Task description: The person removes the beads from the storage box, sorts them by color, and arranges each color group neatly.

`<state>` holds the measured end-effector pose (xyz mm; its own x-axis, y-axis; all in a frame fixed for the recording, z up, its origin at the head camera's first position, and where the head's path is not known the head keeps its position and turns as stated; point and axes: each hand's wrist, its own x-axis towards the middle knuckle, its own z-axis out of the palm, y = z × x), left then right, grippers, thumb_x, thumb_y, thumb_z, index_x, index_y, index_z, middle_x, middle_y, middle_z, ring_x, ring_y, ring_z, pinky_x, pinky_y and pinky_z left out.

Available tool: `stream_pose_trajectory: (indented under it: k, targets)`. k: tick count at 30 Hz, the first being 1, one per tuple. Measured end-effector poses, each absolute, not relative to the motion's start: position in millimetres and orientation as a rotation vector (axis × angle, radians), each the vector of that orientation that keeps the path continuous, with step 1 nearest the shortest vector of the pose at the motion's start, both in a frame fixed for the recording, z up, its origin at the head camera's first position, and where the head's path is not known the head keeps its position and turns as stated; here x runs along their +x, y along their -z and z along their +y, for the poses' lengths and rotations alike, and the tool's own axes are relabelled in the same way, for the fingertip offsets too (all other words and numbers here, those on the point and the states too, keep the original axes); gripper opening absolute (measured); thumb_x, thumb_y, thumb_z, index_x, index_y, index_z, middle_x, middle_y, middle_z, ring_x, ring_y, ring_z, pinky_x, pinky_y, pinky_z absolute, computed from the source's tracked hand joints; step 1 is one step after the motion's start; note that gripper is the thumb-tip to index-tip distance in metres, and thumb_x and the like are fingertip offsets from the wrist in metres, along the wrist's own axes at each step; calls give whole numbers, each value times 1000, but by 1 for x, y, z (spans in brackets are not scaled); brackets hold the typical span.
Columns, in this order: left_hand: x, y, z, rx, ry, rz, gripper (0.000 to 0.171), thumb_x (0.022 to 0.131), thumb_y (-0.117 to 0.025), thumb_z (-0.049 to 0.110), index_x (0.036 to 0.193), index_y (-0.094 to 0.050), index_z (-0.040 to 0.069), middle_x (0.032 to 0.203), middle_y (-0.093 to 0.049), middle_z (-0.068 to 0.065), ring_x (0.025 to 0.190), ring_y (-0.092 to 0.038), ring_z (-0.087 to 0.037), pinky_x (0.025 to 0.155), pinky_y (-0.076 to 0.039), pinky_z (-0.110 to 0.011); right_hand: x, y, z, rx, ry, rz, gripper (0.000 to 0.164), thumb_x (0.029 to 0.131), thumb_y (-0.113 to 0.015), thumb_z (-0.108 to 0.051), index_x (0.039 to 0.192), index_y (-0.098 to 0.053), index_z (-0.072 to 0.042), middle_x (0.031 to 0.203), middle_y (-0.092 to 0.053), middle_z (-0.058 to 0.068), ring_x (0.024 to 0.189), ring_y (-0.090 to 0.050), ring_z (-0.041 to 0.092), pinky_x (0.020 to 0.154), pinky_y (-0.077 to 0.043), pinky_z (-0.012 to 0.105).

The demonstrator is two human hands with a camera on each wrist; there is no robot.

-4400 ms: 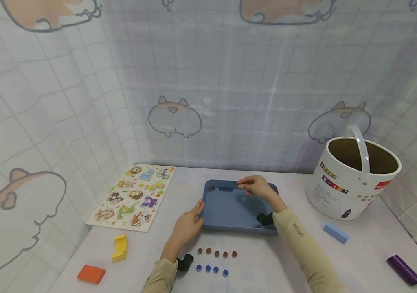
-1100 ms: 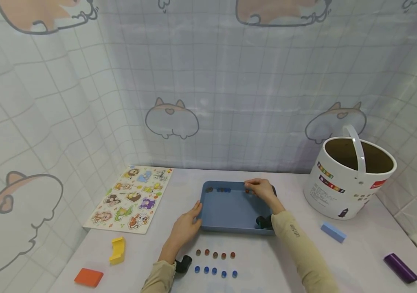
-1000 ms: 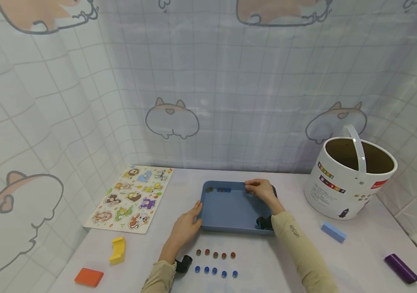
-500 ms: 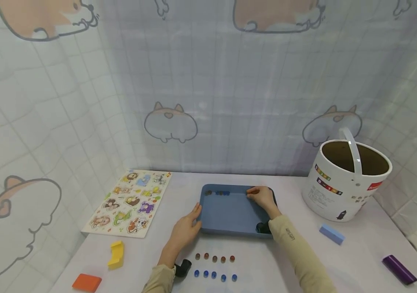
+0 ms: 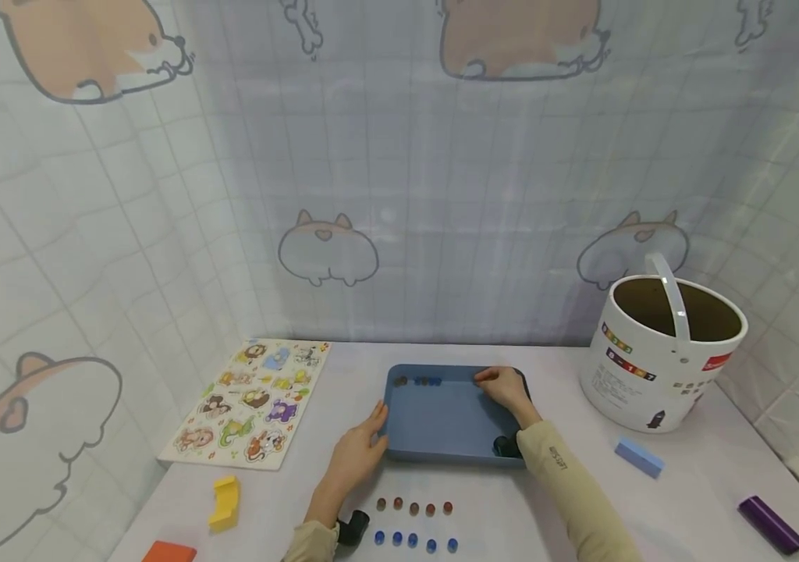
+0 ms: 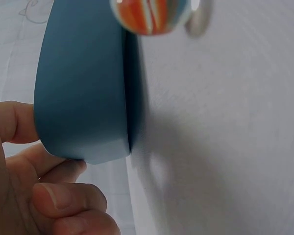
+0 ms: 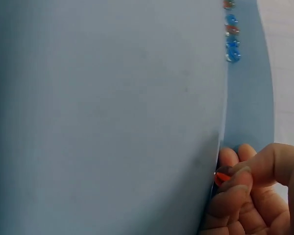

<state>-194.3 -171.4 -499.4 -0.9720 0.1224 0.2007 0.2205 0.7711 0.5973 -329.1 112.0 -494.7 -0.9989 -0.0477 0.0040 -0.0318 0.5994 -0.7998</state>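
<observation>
My left hand [image 5: 357, 453] holds the near left corner of a blue tray [image 5: 452, 425], thumb and fingers at its outer wall. Over the tray's far right part, my right hand [image 5: 505, 388] pinches an orange-red marble [image 7: 222, 178] by the far wall, mostly hidden by the fingertips. Several marbles [image 7: 233, 55], blue and orange, lie along that wall further left. On the table before the tray are a row of brownish-red marbles [image 5: 414, 509] and a row of blue marbles [image 5: 412, 539]. One orange-and-white marble [image 6: 146, 14] shows close up in the left wrist view.
An animal puzzle board [image 5: 252, 406] lies at the left, with a yellow block [image 5: 225, 503] and an orange block [image 5: 169, 553] before it. At the right stand a white handled bucket [image 5: 659, 367], a light blue block [image 5: 640, 457] and a purple block [image 5: 772, 525].
Since the oldest frame my right hand has shifted right along the tray's far wall. The front row has gained one blue marble. My left hand stays at the tray; the head view has tilted up.
</observation>
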Motion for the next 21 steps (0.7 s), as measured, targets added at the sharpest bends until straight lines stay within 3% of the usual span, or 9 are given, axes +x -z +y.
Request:
stream_pose_trajectory:
  k: [8,13,17,21]
  targets:
    - [-193,501,-171,-279,961,-2820,53,93,-55,17,143,-45,1,153,-39,-11,131,-51,-33,83,-50,-42,-327,497,111,-65,1415,2833,16,88,-65,-9,99,-75,-2,93,-74,14,70,-66,13,62,-54,27]
    - [-192,501,-170,-261,981,-2824,53,93,-55,17,143,-45,1,153,-39,-11,134,-47,-35,101,-46,-52,-327,495,111,-55,1455,2792,15,87,-68,-8,99,-75,-1,86,-74,13,63,-65,11,57,-52,25]
    - [-191,499,-170,-247,984,-2829,54,92,-55,17,143,-45,1,153,-39,-11,134,-47,-36,103,-44,-54,-330,496,110,-36,1460,2799,14,86,-70,-9,97,-75,-2,82,-74,11,59,-63,9,54,-49,22]
    - [-191,497,-169,-244,972,-2840,54,92,-56,17,143,-45,1,153,-39,-11,134,-46,-36,98,-48,-51,-331,498,109,-30,1487,2815,13,84,-72,-8,95,-76,-2,81,-74,12,55,-62,8,52,-48,21]
